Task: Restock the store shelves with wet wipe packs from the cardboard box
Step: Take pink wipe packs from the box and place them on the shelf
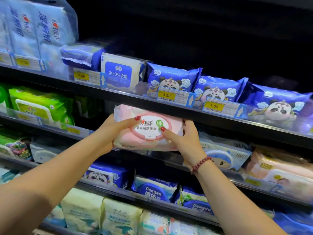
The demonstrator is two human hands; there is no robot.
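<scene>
Your left hand point(111, 131) and right hand point(186, 139) clasped the pink plastic wet wipe pack point(144, 141), which you had not yet shelved.

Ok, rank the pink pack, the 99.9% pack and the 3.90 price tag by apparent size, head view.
1. pink pack, nearest the camera
2. 99.9% pack, set farther back
3. 3.90 price tag

The wet wipe pack point(149, 133) is held at the centre, just below the front edge of the upper shelf point(55, 82). The left hand point(116, 128) grips it at its 9 o'clock and the right hand point(188, 138) at its 3 o'clock. At 1 o'clock, panda packs point(172, 78) stand side by side on the upper shelf, behind a price tag point(166, 95). A lidded pack point(39, 106) lies at 10 o'clock. Deeyeo packs point(155, 189) sit at 6 o'clock on a lower shelf.
</scene>
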